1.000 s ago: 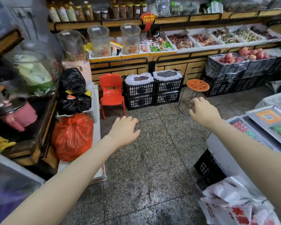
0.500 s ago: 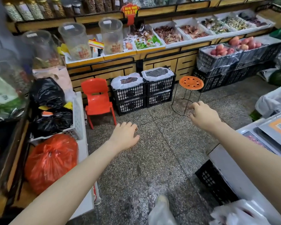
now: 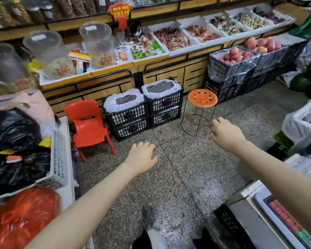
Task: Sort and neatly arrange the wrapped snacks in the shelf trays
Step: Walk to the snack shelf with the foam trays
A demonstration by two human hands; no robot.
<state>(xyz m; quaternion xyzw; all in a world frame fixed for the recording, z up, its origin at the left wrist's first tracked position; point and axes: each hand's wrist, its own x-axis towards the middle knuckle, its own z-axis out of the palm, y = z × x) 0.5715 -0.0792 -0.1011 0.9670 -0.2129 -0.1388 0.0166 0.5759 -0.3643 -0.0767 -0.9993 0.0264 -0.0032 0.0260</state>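
Observation:
White shelf trays run along the far wall. One tray holds mixed wrapped snacks in green, white and brown packets. To its right, another tray is filled with reddish-brown wrapped snacks, and further trays hold more. My left hand and my right hand are stretched out over the floor, well short of the shelf. Both have loosely curled fingers and hold nothing.
A red child's chair, two stacks of black crates and an orange stool stand below the shelf. Crates of peaches are at the right. Bags fill a white basket at the left; a counter scale is at the right.
The view has moved closer to the shelf and tilted down, so the trays appear larger. Both empty hands stay extended ahead of me.

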